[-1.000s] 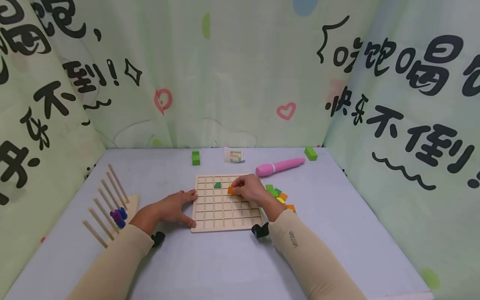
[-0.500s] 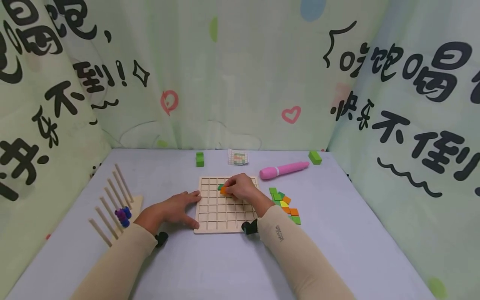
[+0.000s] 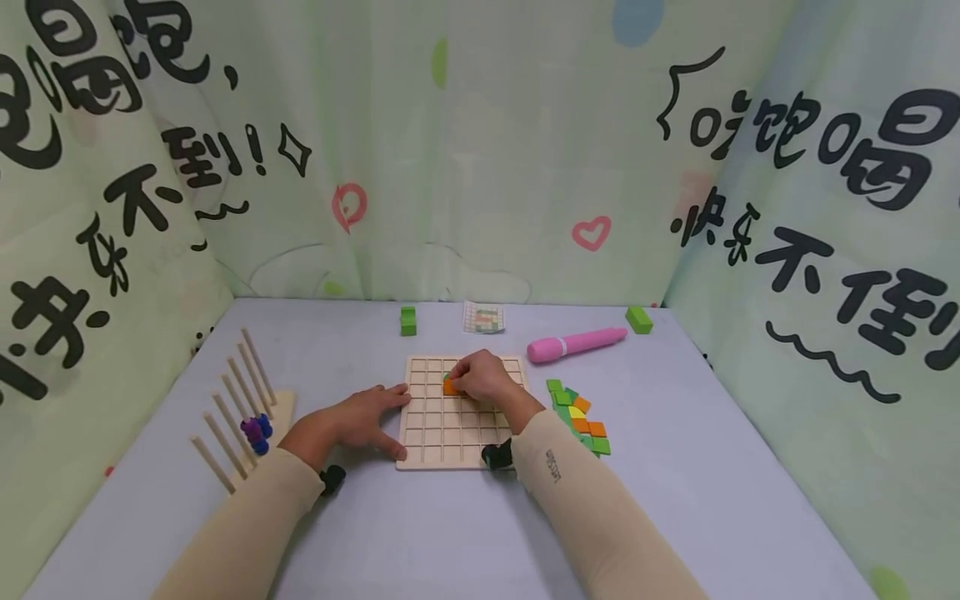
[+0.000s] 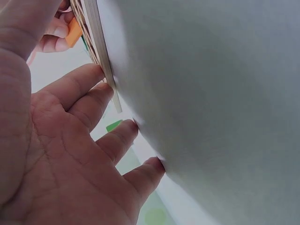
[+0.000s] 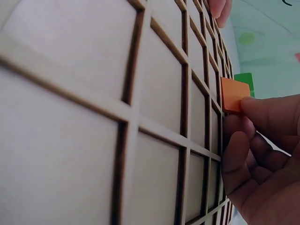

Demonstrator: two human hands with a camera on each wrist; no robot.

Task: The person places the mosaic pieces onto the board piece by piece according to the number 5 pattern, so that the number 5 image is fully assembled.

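Observation:
A wooden grid board [image 3: 438,435] lies on the table in front of me. My right hand [image 3: 489,380] pinches an orange square tile [image 5: 234,95] between thumb and fingers, low over a cell in the board's upper part. In the right wrist view the tile's lower edge is right at the grid ridges, with a green piece [image 5: 244,80] just behind it. My left hand [image 3: 366,419] has its fingers spread along the board's left edge. Two of its fingertips touch the board's side in the left wrist view, and the others rest on the table.
Loose green, orange and yellow tiles [image 3: 581,424] lie right of the board. A peg rack [image 3: 286,407] with purple and blue beads [image 3: 256,432] stands left. Behind are green blocks [image 3: 407,321], a printed card [image 3: 483,318] and a pink pen-shaped object [image 3: 577,343].
My right hand has moved left over the board with the orange tile and lowered it beside the green piece. My left hand stays at the board's edge. The head view has shifted slightly.

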